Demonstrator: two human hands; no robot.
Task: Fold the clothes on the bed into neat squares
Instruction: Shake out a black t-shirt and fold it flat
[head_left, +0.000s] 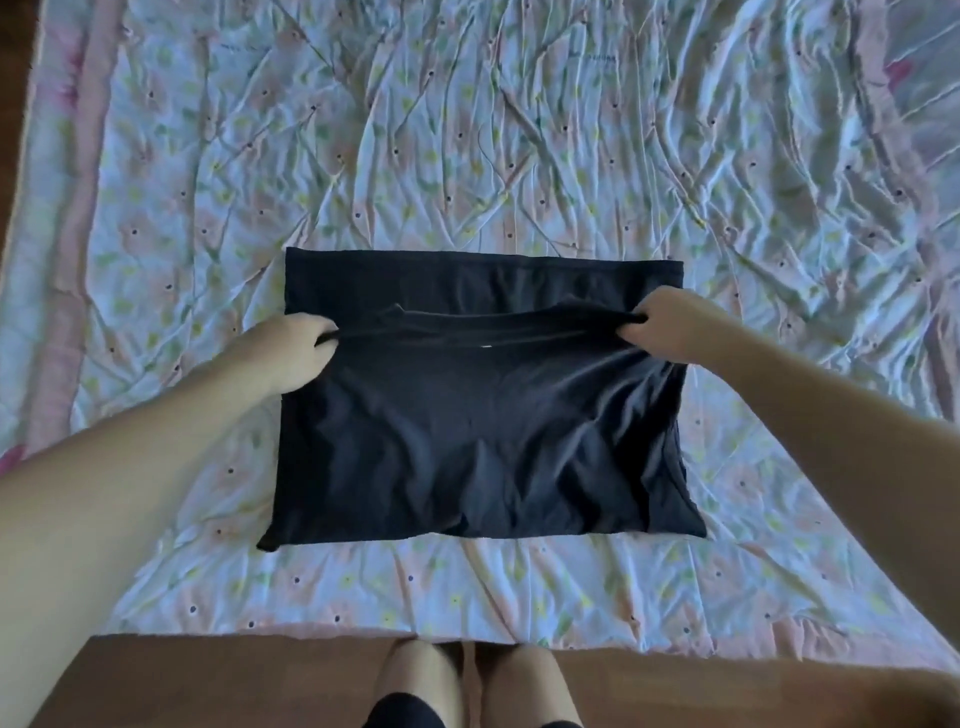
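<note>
- Head view: a dark navy garment (483, 415) lies on a bed covered with a wrinkled floral sheet (519, 130), near the sheet's near edge and about midway across it.
- The garment is partly folded: its near part is doubled over toward the far side, and a flat strip of the lower layer shows beyond the folded edge, ending in a straight far hem.
- The left hand (293, 353) is at the garment's left side, fingers curled and pinching the left end of the raised folded edge.
- The right hand (670, 325) is at the garment's right side, fingers and thumb pinched on the right end of that same edge.
- The edge between the two hands is stretched almost straight, with a slight sag; a small white mark sits just below its middle.
- The cloth nearer than the hands is rumpled, with creases running toward the right corner.
- Nearer than the garment, past the sheet's edge, a brown floor (208, 686) shows, with the person's knees (478, 686) at bottom centre.
</note>
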